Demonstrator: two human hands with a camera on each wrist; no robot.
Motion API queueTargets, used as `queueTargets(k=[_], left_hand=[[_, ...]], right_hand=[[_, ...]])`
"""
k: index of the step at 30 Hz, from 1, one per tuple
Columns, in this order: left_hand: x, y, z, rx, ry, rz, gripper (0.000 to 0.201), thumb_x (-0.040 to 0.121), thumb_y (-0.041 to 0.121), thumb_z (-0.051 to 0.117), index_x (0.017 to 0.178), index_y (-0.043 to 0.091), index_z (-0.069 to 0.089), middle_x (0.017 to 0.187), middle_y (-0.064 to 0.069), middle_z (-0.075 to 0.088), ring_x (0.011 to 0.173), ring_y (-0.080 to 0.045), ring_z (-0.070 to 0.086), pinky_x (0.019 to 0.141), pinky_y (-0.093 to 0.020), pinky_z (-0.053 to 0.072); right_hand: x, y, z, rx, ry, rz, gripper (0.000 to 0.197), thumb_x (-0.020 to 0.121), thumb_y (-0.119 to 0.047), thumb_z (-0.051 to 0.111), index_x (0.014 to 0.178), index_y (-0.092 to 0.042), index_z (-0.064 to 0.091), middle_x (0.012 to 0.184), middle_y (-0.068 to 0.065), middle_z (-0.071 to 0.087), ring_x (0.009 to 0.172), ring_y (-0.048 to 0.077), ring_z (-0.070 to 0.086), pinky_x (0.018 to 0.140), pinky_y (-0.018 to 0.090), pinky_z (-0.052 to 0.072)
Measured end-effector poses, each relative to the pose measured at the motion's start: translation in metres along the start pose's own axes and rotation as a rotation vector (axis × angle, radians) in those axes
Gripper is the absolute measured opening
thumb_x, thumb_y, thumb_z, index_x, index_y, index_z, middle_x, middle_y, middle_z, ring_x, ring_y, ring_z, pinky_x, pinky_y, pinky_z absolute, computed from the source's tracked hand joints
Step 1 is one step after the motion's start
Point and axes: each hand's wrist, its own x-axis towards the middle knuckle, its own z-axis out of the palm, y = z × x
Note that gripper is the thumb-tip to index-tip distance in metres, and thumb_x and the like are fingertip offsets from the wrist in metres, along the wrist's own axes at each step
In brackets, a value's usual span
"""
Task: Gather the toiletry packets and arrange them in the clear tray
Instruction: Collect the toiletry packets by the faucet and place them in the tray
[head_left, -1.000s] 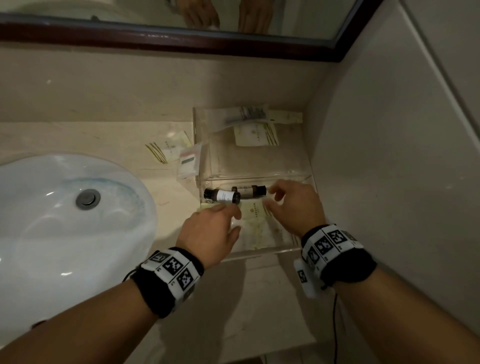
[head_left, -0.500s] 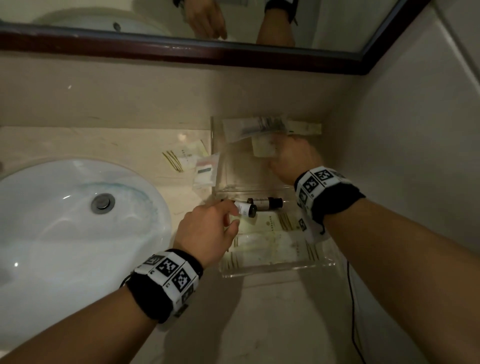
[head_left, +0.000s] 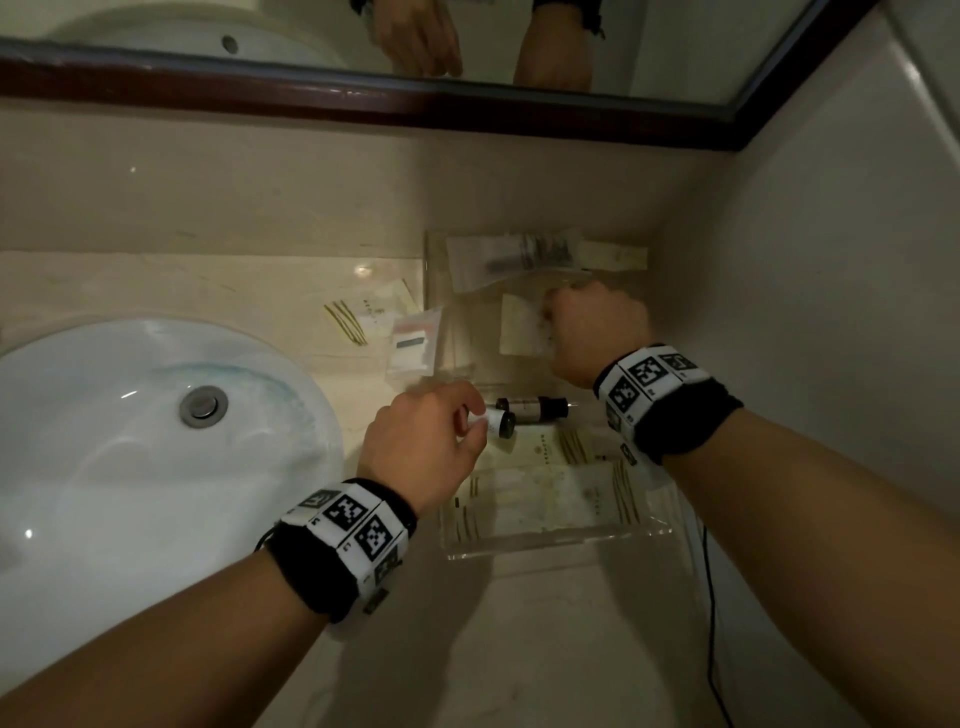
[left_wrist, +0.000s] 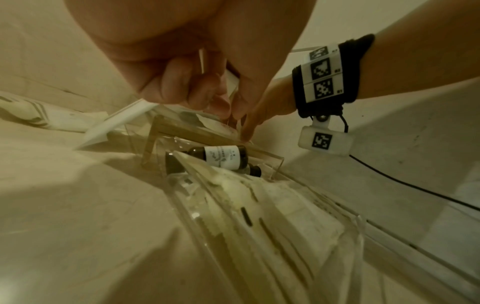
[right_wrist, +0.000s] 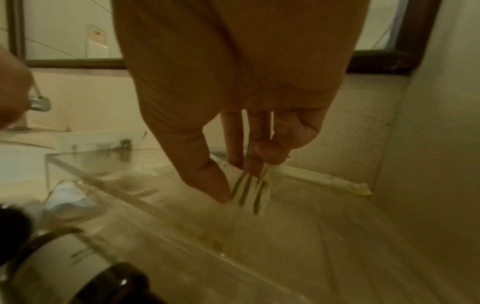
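two hands work at once: my right hand (right_wrist: 241, 144) pinches a striped packet (right_wrist: 250, 191) in the clear tray (head_left: 556, 543), frame centre; my left hand (head_left: 423, 447) grips a labelled bottle (head_left: 498, 422). thin paper could slip or crumple.

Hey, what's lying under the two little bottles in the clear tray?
Cream striped packets lie flat in the clear tray under the two bottles; what lies beneath the packets is covered.
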Motion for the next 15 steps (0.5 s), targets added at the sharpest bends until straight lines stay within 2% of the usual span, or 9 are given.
queueTargets(k=[3,6,10,11,13,15], left_hand=[[0.001,0.006,-0.001,-0.024,0.011,0.008,0.007,0.086,0.035,0.063,0.092,0.033,0.066,0.073,0.013,0.064,0.074,-0.013,0.063,0.07,-0.039,0.055],[0.003,0.01,-0.002,-0.08,0.05,0.013,0.012,0.087,0.037,0.064,0.098,0.032,0.065,0.074,0.014,0.065,0.072,-0.01,0.062,0.07,-0.036,0.055],[0.006,0.022,-0.007,-0.301,0.079,-0.068,0.036,0.09,0.051,0.06,0.118,0.029,0.062,0.098,0.016,0.069,0.077,-0.006,0.065,0.074,-0.03,0.052],[0.007,0.027,-0.007,-0.36,0.07,-0.095,0.039,0.089,0.053,0.06,0.12,0.029,0.062,0.099,0.016,0.068,0.078,-0.004,0.065,0.074,-0.029,0.052],[0.008,0.034,-0.004,-0.484,0.049,-0.136,0.037,0.088,0.054,0.061,0.113,0.027,0.065,0.096,0.014,0.069,0.076,-0.006,0.067,0.071,-0.028,0.054],[0.009,0.039,0.003,-0.55,0.026,-0.134,0.027,0.089,0.047,0.064,0.099,0.022,0.07,0.087,0.006,0.073,0.069,-0.012,0.068,0.068,-0.033,0.058]], right_hand=[[-0.007,-0.001,0.001,0.026,-0.014,0.021,0.019,0.085,-0.018,0.061,0.104,-0.018,0.065,0.098,0.01,0.066,0.088,0.032,0.065,0.065,0.034,0.041],[-0.024,0.002,-0.001,0.153,0.002,0.036,0.02,0.085,-0.02,0.062,0.104,-0.021,0.067,0.097,0.007,0.069,0.089,0.03,0.065,0.066,0.032,0.044],[-0.063,0.003,-0.001,0.366,0.139,0.021,0.02,0.077,-0.018,0.065,0.097,-0.023,0.068,0.093,-0.001,0.069,0.087,0.022,0.063,0.068,0.03,0.05],[-0.074,0.003,0.002,0.402,0.165,0.019,0.021,0.076,-0.019,0.066,0.096,-0.023,0.068,0.093,-0.003,0.069,0.087,0.021,0.061,0.068,0.031,0.049],[-0.094,0.004,0.009,0.459,0.217,-0.003,0.021,0.073,-0.019,0.068,0.093,-0.024,0.068,0.09,-0.004,0.069,0.087,0.021,0.061,0.07,0.034,0.051],[-0.108,0.007,0.018,0.483,0.247,-0.026,0.02,0.071,-0.018,0.069,0.09,-0.024,0.068,0.087,-0.006,0.068,0.085,0.02,0.06,0.07,0.037,0.052]])
